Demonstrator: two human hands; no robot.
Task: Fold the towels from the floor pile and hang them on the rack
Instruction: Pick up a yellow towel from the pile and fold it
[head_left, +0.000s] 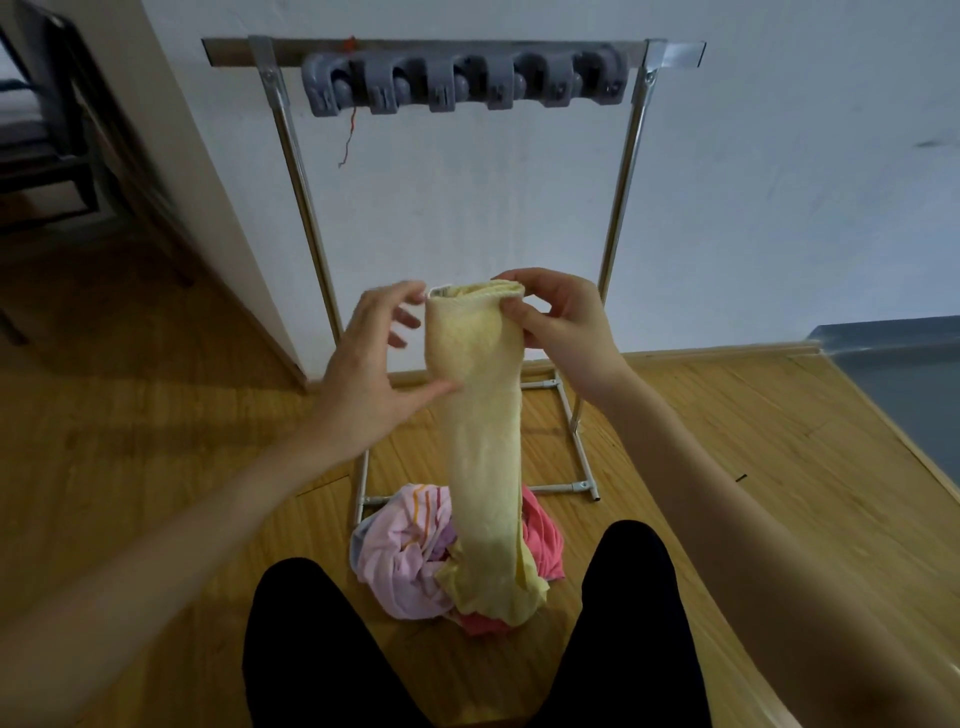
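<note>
The right hand (558, 322) pinches the top of a long, soft yellow towel (480, 415) folded thin, while the left hand (374, 358) touches it with loose fingers.

Showing as soft, matt woven cloth with a faintly nubbly face: yellow towel (483, 426). Lying as thin, smooth, crumpled cloth: pink striped towel (402, 551) and coral towel (543, 540). Gleaming as polished, shiny metal tubing: rack (304, 208). Looking like matt grey moulded plastic: clips (467, 83). Shining as smooth, lightly glossy grained wood: floor (156, 415). Appearing matt, slightly scuffed painted plaster: wall (467, 208).
</note>
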